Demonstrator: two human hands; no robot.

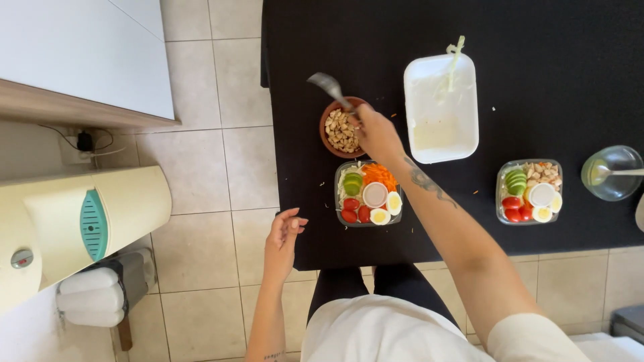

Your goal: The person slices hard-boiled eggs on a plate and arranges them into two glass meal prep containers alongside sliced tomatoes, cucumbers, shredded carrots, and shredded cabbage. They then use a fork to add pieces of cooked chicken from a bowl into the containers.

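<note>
My right hand [376, 133] reaches over the black table [550, 80] and grips a metal spoon [329, 86] raised above a brown bowl of chopped chicken pieces [339, 129]. Just in front of that bowl stands a clear salad container [367, 194] with avocado, carrot, cherry tomatoes, egg halves and a small white sauce cup. My left hand [283, 236] hangs loosely open beside the table's left edge, holding nothing.
An empty white tray [441, 110] with a shred of lettuce sits behind the salad. A second filled salad container [530, 192] and a glass bowl with a spoon [612, 173] stand at the right. A cream appliance [74, 228] and paper rolls [90, 295] occupy the tiled floor side.
</note>
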